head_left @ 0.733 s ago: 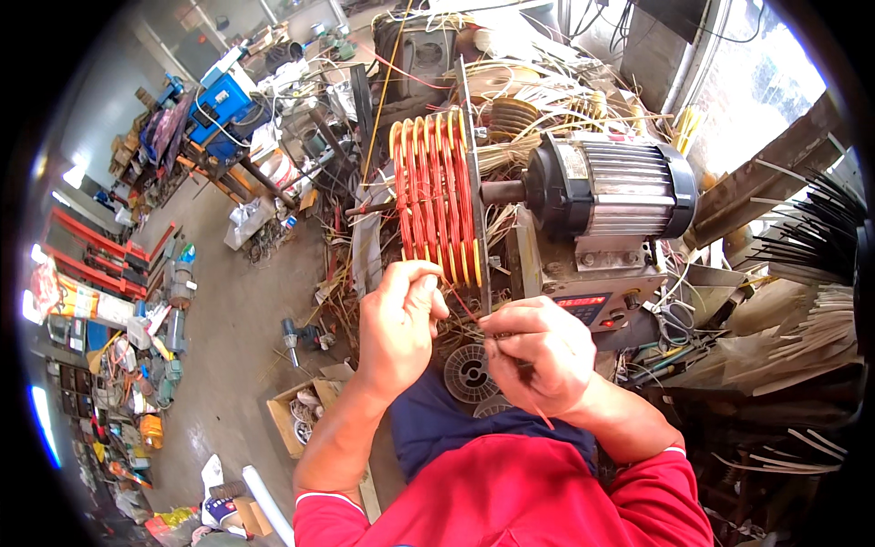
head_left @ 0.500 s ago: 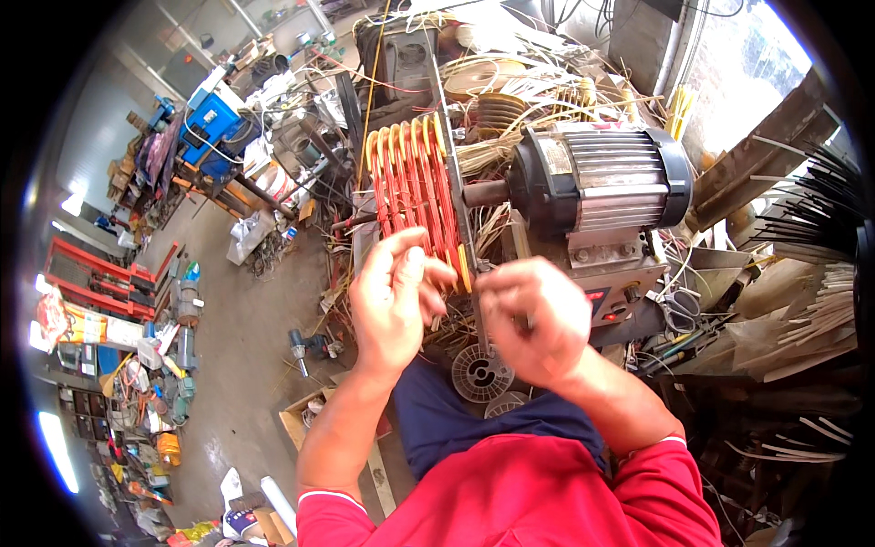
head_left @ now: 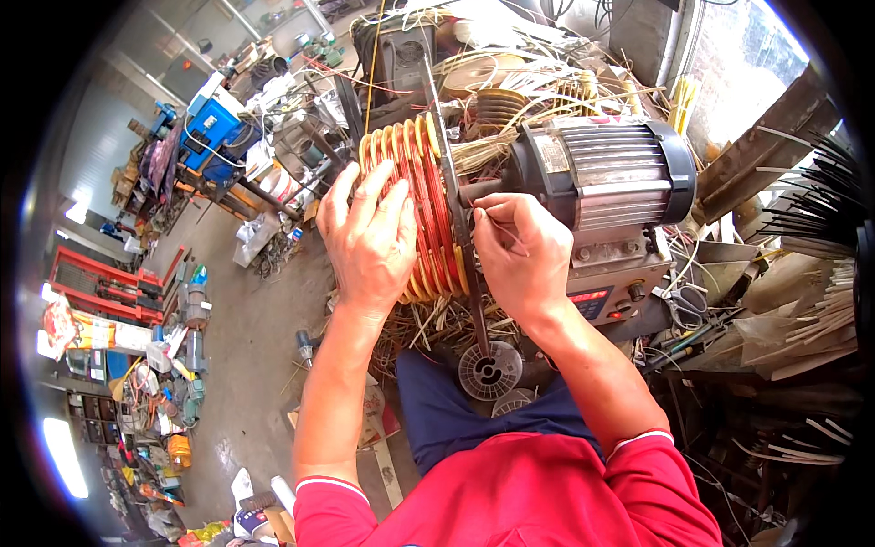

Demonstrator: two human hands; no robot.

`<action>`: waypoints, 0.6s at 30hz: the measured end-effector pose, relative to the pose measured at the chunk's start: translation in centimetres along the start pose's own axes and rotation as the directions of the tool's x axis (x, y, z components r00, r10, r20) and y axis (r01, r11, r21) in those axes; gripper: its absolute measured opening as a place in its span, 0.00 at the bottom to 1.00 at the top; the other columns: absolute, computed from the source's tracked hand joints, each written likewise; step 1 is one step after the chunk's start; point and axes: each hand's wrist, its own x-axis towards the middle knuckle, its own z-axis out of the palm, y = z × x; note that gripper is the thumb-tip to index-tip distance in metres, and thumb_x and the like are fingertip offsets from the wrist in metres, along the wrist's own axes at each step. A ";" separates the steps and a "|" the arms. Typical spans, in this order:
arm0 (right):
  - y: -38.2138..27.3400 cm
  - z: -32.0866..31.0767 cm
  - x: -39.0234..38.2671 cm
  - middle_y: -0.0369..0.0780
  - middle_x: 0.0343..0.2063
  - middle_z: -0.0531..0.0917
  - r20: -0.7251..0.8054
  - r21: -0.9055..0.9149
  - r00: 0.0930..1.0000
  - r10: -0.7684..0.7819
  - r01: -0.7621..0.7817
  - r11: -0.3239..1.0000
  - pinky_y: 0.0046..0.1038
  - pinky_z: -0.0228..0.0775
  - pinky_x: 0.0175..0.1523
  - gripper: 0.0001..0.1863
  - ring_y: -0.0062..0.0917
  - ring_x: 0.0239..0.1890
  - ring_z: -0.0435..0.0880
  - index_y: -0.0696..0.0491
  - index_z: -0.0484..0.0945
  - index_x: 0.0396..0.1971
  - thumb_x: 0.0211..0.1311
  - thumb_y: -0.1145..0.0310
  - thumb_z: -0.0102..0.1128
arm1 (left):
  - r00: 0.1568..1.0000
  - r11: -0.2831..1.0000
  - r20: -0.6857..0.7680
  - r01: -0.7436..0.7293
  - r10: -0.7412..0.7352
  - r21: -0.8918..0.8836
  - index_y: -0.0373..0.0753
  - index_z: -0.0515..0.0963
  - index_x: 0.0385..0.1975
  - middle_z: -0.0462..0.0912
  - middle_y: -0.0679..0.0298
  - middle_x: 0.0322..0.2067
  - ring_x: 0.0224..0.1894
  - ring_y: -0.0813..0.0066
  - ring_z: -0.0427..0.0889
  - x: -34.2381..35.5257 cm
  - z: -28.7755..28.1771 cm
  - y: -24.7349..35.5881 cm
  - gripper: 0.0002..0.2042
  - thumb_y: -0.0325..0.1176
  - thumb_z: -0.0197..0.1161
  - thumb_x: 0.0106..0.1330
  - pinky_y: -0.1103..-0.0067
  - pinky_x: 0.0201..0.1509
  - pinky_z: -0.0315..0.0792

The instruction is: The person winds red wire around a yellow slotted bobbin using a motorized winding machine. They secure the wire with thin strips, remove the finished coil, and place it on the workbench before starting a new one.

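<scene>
My left hand [head_left: 366,246] lies with fingers stretched out against the left side of a winding former [head_left: 430,214], which has several yellow ridges and red-brown wire wound in its grooves. Along the former's right side runs a narrow metal bar [head_left: 452,173]. Just right of that bar, my right hand [head_left: 527,260] is closed in a pinch near the motor shaft [head_left: 480,189]. What sits between its fingertips is too small to make out. The electric motor [head_left: 620,173], silver with black ends, stands right of the former.
Under the motor is a control box [head_left: 629,292] with a lit red display. Scissors [head_left: 685,305] lie right of it. Loose strips [head_left: 510,77] are heaped behind. Below the bar sits a grey wire spool [head_left: 489,371], near my knees. A blue machine [head_left: 210,132] stands at far left.
My left hand has moved up and left, its fingers now spread on the former. My right hand has moved up toward the shaft and is pinched. The former's lower part shows more.
</scene>
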 end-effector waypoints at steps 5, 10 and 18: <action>-0.7 0.4 0.2 0.42 0.26 0.87 0.020 0.193 0.976 0.217 -0.217 0.957 0.24 0.78 0.34 0.04 0.22 0.26 0.87 0.60 0.79 0.30 0.60 0.77 0.67 | 0.999 0.999 0.023 0.025 -0.026 0.023 0.38 0.85 0.44 0.80 0.59 0.57 0.62 0.53 0.73 -0.2 -0.4 0.2 0.12 0.28 0.67 0.60 0.60 0.67 0.65; -1.2 -0.2 0.5 0.40 0.25 0.87 0.018 0.324 0.930 0.367 -0.353 0.878 0.21 0.78 0.34 0.05 0.16 0.27 0.86 0.60 0.80 0.31 0.62 0.75 0.67 | 0.999 0.999 0.051 0.002 0.000 -0.036 0.37 0.82 0.49 0.76 0.57 0.60 0.64 0.52 0.70 0.4 -1.4 1.0 0.17 0.30 0.68 0.59 0.58 0.68 0.62; -1.6 -0.1 1.0 0.42 0.25 0.87 -0.002 0.289 0.934 0.357 -0.342 0.894 0.24 0.78 0.33 0.07 0.18 0.27 0.86 0.60 0.78 0.31 0.63 0.74 0.67 | 0.989 0.993 0.102 -0.098 0.104 -0.065 0.39 0.82 0.39 0.78 0.58 0.55 0.64 0.53 0.71 2.4 -0.8 0.9 0.09 0.29 0.68 0.58 0.56 0.68 0.61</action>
